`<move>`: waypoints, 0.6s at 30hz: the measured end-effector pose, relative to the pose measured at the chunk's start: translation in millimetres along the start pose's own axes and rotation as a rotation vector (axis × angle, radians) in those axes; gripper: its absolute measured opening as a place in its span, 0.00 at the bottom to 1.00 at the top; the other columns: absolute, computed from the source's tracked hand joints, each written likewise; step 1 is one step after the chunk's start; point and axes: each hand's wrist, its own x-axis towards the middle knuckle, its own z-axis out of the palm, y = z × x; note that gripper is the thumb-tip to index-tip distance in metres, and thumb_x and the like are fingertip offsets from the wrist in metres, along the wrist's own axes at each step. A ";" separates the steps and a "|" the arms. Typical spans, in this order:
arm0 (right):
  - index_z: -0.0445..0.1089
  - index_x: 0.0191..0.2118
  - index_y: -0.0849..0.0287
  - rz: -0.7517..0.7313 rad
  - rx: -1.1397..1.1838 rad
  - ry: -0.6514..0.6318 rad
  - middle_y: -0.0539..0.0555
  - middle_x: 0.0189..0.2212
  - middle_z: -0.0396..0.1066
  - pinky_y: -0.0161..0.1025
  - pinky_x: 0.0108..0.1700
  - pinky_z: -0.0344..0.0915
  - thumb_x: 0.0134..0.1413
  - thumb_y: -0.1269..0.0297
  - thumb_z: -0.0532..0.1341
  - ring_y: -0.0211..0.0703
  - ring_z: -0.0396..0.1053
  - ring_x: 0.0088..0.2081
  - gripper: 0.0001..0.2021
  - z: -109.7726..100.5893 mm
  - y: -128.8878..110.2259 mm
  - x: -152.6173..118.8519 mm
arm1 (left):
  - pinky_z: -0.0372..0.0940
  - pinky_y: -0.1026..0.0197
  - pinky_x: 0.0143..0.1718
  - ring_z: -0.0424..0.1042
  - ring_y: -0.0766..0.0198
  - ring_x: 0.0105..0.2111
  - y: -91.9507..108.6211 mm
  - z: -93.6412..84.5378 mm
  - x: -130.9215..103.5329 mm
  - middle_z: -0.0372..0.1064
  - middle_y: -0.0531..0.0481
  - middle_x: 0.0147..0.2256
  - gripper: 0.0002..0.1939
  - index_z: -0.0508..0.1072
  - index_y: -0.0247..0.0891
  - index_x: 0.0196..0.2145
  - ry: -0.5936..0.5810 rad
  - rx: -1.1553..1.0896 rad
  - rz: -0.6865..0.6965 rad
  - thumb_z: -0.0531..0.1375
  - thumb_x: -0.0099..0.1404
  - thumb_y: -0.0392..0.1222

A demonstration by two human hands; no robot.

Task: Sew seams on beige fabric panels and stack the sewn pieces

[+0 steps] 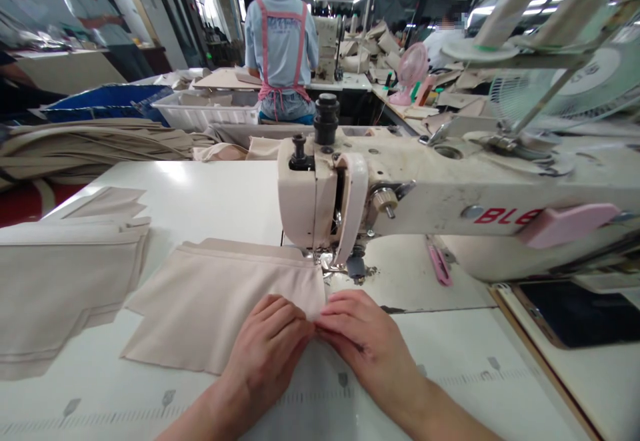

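A beige fabric piece [215, 301] lies flat on the white sewing table, its upper right corner under the needle area of the sewing machine [320, 194]. My left hand [273, 344] has its fingers bent and gathered on the fabric's right side. Meeting it fingertip to fingertip, my right hand [367, 341] pinches the fabric's right edge just below the presser foot. The fingertips of both hands hide the small part of the cloth between them.
More beige pieces [65, 287] lie stacked at the left. Pink snips [439, 264] rest on the machine bed, and a phone [580, 311] lies at the right. Ahead, a person in a pink apron [283, 41] sits beyond a white basket [210, 111].
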 end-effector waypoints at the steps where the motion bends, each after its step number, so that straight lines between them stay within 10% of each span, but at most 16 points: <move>1: 0.72 0.39 0.59 -0.062 -0.037 -0.047 0.53 0.36 0.74 0.38 0.46 0.69 0.62 0.70 0.57 0.42 0.69 0.41 0.06 -1.5 2.4 2.8 | 0.57 0.60 0.34 0.61 0.65 0.29 -2.6 -2.9 2.5 0.67 0.50 0.27 0.08 0.68 0.36 0.31 -0.034 -0.027 0.004 0.53 0.68 0.30; 8: 0.72 0.41 0.68 -0.267 -0.221 -0.172 0.61 0.35 0.75 0.43 0.43 0.71 0.62 0.77 0.50 0.48 0.71 0.39 0.13 -0.5 7.8 5.4 | 0.59 0.55 0.52 0.63 0.57 0.50 -37.6 -30.2 34.7 0.66 0.46 0.51 0.16 0.66 0.39 0.54 -0.307 0.172 -0.040 0.51 0.69 0.36; 18: 0.68 0.51 0.71 -0.271 -0.348 -0.134 0.63 0.47 0.72 0.45 0.55 0.68 0.61 0.78 0.51 0.48 0.68 0.50 0.15 0.8 25.7 16.1 | 0.63 0.54 0.46 0.68 0.56 0.42 -70.1 -20.1 57.8 0.71 0.46 0.41 0.14 0.73 0.36 0.37 -0.191 0.149 -0.074 0.48 0.70 0.41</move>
